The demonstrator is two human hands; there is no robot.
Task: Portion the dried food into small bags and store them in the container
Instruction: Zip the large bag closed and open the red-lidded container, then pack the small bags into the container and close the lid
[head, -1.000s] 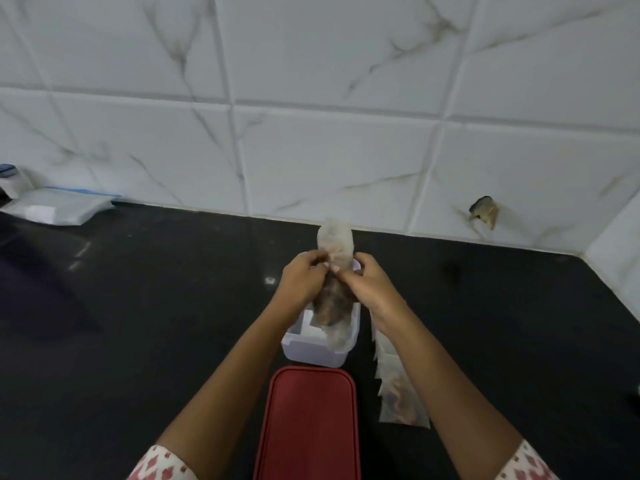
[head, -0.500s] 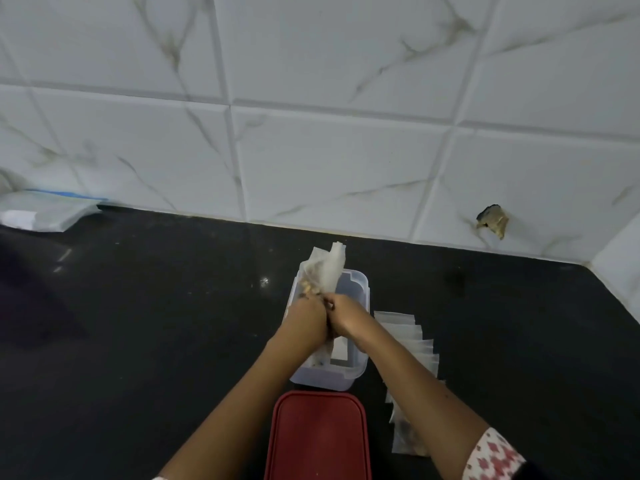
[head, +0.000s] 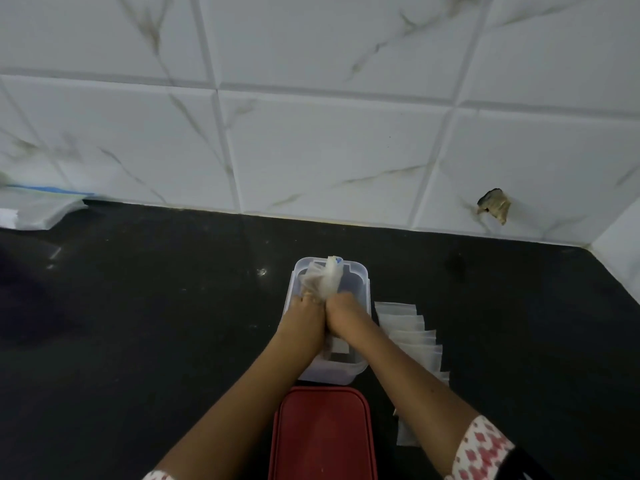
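A clear plastic container stands on the black counter in the middle of the view. My left hand and my right hand are pressed side by side inside it, both closed on a small translucent bag holding brown dried food. The bag's top sticks up past my fingers toward the container's far end. A row of small overlapping bags lies on the counter just right of the container, partly hidden by my right forearm.
A red lid lies flat on the counter right in front of the container, between my forearms. A pack of white plastic bags rests at the far left against the tiled wall. The wall corner closes off the right side.
Both hands have gone down with the bag, from above the container into it. The view has tilted down and closer to the counter.
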